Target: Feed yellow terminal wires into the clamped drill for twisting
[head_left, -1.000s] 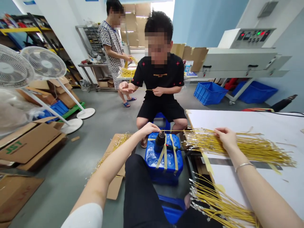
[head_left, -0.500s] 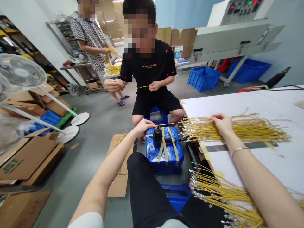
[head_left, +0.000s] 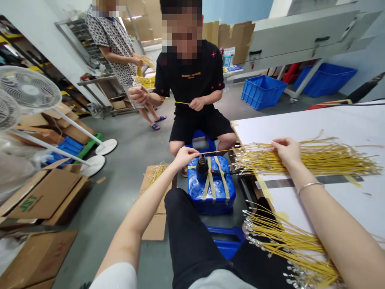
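While the left hand and right hand pinch a yellow wire stretched from the black tool's tip at twelve o'clock toward the bundle at two o'clock, slackening could snag it on the bundle's metal ends.

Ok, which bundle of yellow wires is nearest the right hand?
The far bundle, on the white table with the right hand over it. The near bundle lies lower in the picture, clearly farther from that hand.
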{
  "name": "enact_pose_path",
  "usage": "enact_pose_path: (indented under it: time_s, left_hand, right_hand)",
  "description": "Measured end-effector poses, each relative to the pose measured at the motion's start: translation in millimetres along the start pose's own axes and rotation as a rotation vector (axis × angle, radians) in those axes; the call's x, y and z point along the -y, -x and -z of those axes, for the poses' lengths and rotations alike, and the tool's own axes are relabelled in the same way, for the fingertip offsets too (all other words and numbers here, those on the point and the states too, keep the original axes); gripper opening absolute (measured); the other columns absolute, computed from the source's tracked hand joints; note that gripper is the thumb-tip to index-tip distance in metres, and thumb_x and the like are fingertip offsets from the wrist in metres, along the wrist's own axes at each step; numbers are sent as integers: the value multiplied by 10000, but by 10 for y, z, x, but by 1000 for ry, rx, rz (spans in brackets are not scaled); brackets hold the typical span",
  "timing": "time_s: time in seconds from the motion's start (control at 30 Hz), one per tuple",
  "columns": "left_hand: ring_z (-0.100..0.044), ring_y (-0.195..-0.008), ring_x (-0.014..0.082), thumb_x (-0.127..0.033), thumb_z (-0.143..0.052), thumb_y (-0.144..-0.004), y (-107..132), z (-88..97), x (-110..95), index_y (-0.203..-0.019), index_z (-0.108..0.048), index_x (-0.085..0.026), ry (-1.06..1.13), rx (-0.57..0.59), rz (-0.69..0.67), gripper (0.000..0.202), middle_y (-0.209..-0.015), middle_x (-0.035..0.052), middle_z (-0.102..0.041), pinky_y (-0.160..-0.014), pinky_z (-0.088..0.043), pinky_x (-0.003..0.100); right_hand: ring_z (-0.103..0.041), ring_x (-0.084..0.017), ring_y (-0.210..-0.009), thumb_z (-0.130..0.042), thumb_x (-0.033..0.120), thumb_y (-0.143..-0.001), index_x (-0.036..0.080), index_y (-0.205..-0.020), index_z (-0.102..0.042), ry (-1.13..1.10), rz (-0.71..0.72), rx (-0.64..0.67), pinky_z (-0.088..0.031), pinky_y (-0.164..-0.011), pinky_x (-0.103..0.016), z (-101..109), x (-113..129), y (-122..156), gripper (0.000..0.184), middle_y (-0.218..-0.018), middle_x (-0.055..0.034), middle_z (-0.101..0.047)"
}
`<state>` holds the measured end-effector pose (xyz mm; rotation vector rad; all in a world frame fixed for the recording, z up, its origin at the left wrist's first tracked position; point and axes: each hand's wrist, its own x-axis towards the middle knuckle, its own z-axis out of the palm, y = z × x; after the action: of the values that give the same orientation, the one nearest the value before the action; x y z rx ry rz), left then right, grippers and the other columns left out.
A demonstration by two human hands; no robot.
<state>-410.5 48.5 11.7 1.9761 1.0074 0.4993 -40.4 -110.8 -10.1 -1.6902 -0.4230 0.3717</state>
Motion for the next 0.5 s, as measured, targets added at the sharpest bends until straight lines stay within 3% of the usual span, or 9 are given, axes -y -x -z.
enact_pose_path:
  time_s: [0.23, 0.5]
  left_hand:
    - [-683, -880, 190, -283, -619, -879, 140, -87, -69, -896, -798, -220, -310, -144, -127, 190, -935, 40, -771, -803, -469, 260]
    - [-658, -905, 184, -269, -560, -944, 213, -151, -9, -970, -781, -215, -482, -192, -253, 229, -859, 60, -710, -753, -415, 250]
  right_hand:
    - [-593, -95, -571, -682, 13, -776, 118, -800, -619, -9, -12, 0, -463, -629, -224, 12, -27, -13, 125, -696, -6, -620]
    - [-602, -92, -609, -687, 14, -767, 119, -812, -633, -3, -11, -2, -474, -674, -218, 32, -70, -39, 126, -684, -4, -621]
